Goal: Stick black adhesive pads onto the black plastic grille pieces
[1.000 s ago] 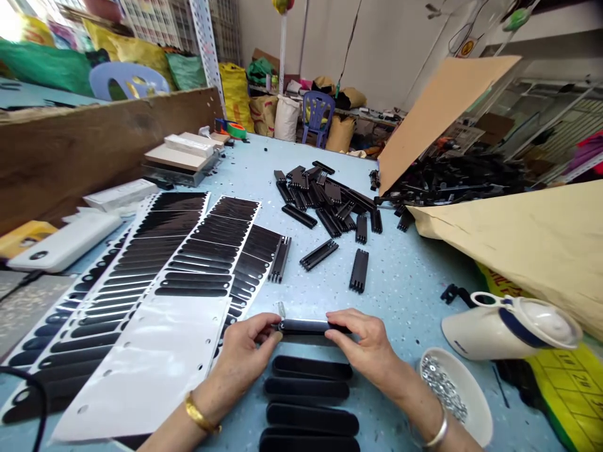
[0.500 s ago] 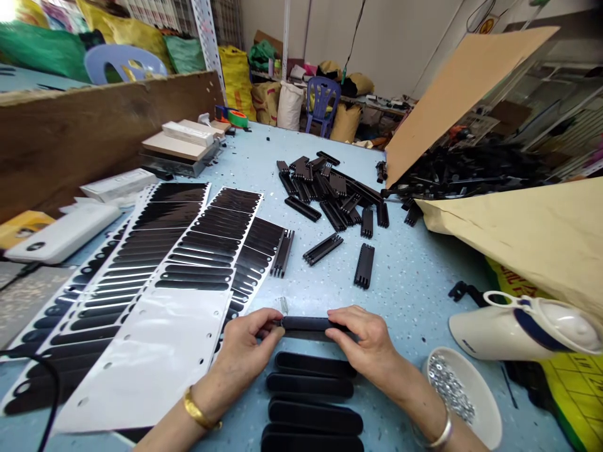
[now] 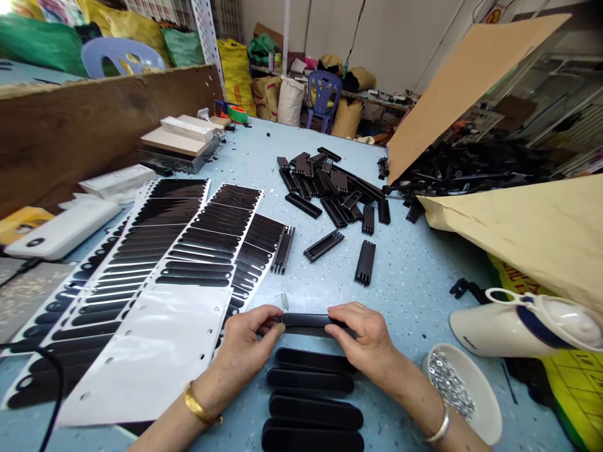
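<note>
While both hands are hovering low over a speckled blue table point(image 3: 405, 307), the left hand point(image 3: 252, 336) is pinching the near-left end of a long black bar point(image 3: 305, 320) between thumb and fingers; the right hand point(image 3: 360, 333) is pinching its right end in the same narrow way; the black bar is lying level, crosswise, in front of the wearer, its middle showing between the two hands; whether it is touching the table cannot be told. A gold bangle point(image 3: 195, 405) is circling the left wrist; a silver bangle point(image 3: 440, 424) is circling the right one. Just nearer the wearer than the black bar, four rounded black strips point(image 3: 315, 411) are lying in a column; to the left of the bar, white sheets point(image 3: 146, 358) bearing rows of black strips are overlapping; beyond the bar, three slotted black pieces point(image 3: 365, 263) are lying apart, with a jumbled pile point(image 3: 330, 185) of similar pieces sitting farther back; to the right of the bar, a white dish point(image 3: 490, 411) is holding small silvery metal parts point(image 3: 450, 383); beyond the dish, farther right of the bar, a cream jug point(image 3: 490, 329) is resting on its side.
</note>
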Motion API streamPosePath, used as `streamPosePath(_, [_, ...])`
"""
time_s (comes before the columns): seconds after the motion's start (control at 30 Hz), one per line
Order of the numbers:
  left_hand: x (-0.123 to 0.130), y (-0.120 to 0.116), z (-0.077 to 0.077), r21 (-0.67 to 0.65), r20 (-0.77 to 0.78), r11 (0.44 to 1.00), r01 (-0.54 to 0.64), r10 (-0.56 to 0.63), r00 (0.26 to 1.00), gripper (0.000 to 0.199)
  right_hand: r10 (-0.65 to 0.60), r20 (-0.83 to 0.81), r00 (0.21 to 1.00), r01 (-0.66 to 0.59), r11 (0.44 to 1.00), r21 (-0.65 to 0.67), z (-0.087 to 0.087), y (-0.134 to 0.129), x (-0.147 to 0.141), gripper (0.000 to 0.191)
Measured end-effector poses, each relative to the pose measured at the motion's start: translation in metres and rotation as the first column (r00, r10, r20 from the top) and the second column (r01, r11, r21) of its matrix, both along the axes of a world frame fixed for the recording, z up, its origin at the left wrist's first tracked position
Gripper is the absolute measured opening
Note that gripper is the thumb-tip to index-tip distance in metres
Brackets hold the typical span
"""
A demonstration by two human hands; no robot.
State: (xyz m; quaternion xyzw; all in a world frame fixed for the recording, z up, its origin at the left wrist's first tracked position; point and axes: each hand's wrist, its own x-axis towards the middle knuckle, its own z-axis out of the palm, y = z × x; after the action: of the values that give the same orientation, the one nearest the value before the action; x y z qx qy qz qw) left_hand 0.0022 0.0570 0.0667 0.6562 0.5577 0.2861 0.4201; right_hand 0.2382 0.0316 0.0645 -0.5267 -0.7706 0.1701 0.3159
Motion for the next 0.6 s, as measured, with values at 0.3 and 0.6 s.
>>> streamPosePath(0.3, [-0.0002, -0.0006, -0.0012, 0.016, -0.005, 1.000, -0.001, 0.002, 1.000, 0.019, 0.003, 0.032, 0.999, -0.004, 1.000, 0.014, -0.0012, 0.0014, -0.0015, 0.009])
streamPosePath(0.6, [0.0013, 0.0006, 0.0011, -0.003, -0.012, 1.000, -0.015, 0.015, 1.000, 0.022, 0.001, -0.050, 0.999, 0.002, 0.998, 0.065, -0.0019, 0.0023, -0.0029, 0.007])
